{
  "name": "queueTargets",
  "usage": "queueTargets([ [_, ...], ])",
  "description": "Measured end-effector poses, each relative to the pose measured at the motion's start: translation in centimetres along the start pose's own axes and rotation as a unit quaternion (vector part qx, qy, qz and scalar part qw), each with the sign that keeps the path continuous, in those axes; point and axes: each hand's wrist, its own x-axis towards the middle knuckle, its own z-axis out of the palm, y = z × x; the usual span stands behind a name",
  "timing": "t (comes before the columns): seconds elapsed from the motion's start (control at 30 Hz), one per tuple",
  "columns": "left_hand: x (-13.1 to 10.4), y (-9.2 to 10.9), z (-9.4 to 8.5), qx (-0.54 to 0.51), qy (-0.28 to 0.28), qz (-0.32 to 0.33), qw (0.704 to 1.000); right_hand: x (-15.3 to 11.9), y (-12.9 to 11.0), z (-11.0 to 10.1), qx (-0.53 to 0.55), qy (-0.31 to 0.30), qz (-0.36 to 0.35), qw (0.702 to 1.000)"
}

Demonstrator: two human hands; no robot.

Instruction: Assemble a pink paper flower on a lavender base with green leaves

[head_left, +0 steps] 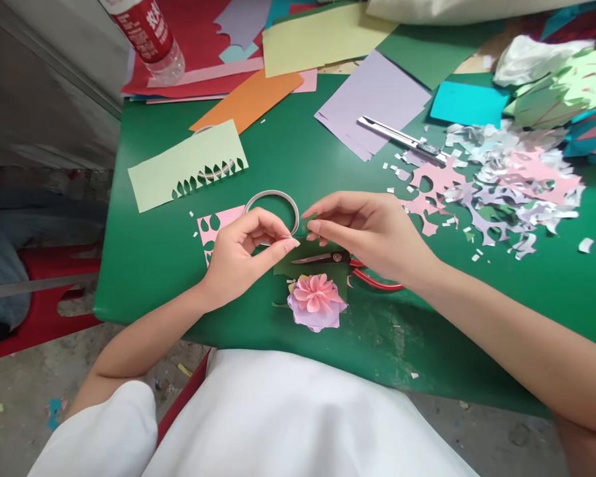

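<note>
My left hand [248, 248] pinches a small whitish scrap [297, 242] between thumb and index fingertip. Just to its right, my right hand [362, 225] has its thumb and fingers drawn together; whatever is between them is too small to make out. Behind the left fingers lies a roll of tape [297, 209], partly hidden. Below the hands sits a layered paper flower [318, 301], pink on top of lilac. Scissors with red handles [377, 281] lie under my right hand, their blades across a dark green paper piece [291, 265].
Pink paper [231, 215] and pale green paper [173, 175] with leaf-shaped cutouts lie left. A utility knife [402, 139] rests partly on lilac paper [372, 93]. Paper scraps [506, 185] heap up at right. A bottle [146, 36] stands at the back left.
</note>
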Motion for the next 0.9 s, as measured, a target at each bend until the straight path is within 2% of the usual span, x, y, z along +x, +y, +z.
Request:
queueTargets([
  [0.1, 0.0, -0.1, 0.1, -0.016, -0.003, -0.006, 1.0, -0.2, 0.2, 0.6, 0.059, -0.008, 0.036, 0.998],
  [0.27, -0.1, -0.1, 0.2, 0.011, 0.005, -0.012, 1.0, -0.6, 0.3, 1.1, 0.095, -0.013, 0.064, 0.993],
  [0.57, 0.0, -0.1, 0.2, 0.003, -0.004, -0.024, 1.0, -1.0, 0.4, 1.4, 0.078, -0.001, 0.06, 0.995],
  [0.9, 0.0, -0.3, 0.2, 0.016, -0.006, -0.019, 1.0, -1.4, 0.2, 1.8, 0.054, 0.012, 0.024, 0.998],
])
